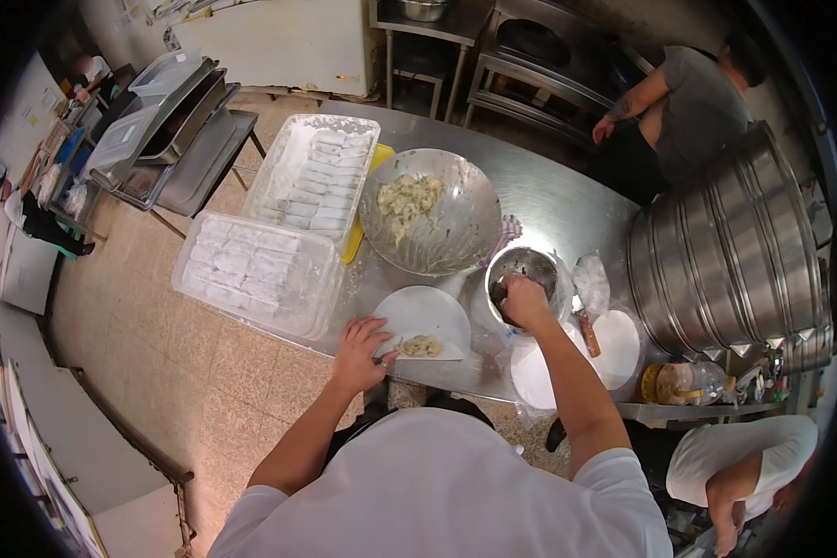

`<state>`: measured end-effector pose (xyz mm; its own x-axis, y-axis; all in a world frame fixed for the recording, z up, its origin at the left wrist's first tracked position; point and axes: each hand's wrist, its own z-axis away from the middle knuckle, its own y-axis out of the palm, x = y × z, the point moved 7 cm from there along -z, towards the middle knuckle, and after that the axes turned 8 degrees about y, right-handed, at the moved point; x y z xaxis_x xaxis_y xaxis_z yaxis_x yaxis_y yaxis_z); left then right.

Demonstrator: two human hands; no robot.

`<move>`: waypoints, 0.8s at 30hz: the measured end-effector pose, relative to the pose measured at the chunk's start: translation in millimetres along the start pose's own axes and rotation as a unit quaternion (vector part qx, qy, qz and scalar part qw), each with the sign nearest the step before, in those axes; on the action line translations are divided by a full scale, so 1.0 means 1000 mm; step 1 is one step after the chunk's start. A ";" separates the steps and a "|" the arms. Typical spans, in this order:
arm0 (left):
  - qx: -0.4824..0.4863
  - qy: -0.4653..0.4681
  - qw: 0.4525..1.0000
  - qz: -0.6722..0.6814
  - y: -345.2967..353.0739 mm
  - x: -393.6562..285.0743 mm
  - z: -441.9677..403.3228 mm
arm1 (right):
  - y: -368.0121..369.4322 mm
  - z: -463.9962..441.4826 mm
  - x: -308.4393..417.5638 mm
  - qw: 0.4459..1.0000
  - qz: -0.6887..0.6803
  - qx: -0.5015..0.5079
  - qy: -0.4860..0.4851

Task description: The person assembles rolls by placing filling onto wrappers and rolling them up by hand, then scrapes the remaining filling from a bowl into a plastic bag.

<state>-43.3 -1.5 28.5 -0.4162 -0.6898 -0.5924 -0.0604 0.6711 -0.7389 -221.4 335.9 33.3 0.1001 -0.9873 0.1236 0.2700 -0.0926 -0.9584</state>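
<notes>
A round white wrapper (426, 316) lies on the steel table with its near edge folded up. A small heap of pale, green-flecked filling (420, 347) sits near that edge. My left hand (361, 355) rests at the wrapper's left side, fingers apart, thumb close to the filling. My right hand (525, 302) reaches down into a metal pot (546, 263), its fingers bunched together; whatever they hold is hidden. Behind the wrapper stands a wide steel bowl (470, 200) with more filling (409, 200) on its left side.
Two plastic tubs, one farther back (279, 153) and one nearer (321, 288), hold rows of white rolls. On the right are stacked white wrappers (616, 349), a wooden-handled tool (588, 333), bottles (684, 383) and tall steel steamers (725, 246). People sit behind (707, 102) and at lower right (744, 465).
</notes>
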 end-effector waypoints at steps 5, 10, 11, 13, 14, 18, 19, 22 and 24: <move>0.000 -0.006 1.000 0.003 -0.001 -0.001 0.000 | 0.000 -0.003 -0.001 1.000 0.005 0.025 0.009; -0.013 -0.006 1.000 0.013 -0.001 0.001 0.002 | -0.028 0.013 -0.007 0.991 -0.115 -0.034 0.050; -0.013 -0.005 1.000 0.012 0.000 0.002 0.003 | -0.043 0.023 -0.001 0.981 -0.178 -0.066 0.044; -0.013 -0.003 1.000 0.011 0.001 0.003 0.004 | -0.059 0.044 0.024 0.969 -0.233 -0.077 -0.002; -0.015 -0.003 1.000 0.007 0.001 0.004 0.004 | -0.067 0.057 0.039 0.961 -0.261 -0.084 -0.023; -0.020 0.003 1.000 0.003 0.002 0.004 0.004 | -0.040 0.098 0.127 0.963 -0.245 0.022 -0.111; -0.021 0.003 1.000 0.004 0.002 0.004 0.004 | -0.023 0.102 0.143 0.964 -0.216 0.036 -0.149; -0.020 0.002 1.000 0.006 0.003 0.006 0.005 | 0.034 0.098 0.162 0.983 -0.082 0.045 -0.155; -0.022 0.006 1.000 0.010 0.002 0.006 0.005 | 0.037 0.098 0.164 0.984 -0.075 -0.005 -0.162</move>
<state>-41.6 -5.2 21.9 -0.4294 -0.6721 -0.6033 -0.0911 0.6968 -0.7114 -101.6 183.7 43.4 0.3601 -0.8698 0.3374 0.2948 -0.2370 -0.9257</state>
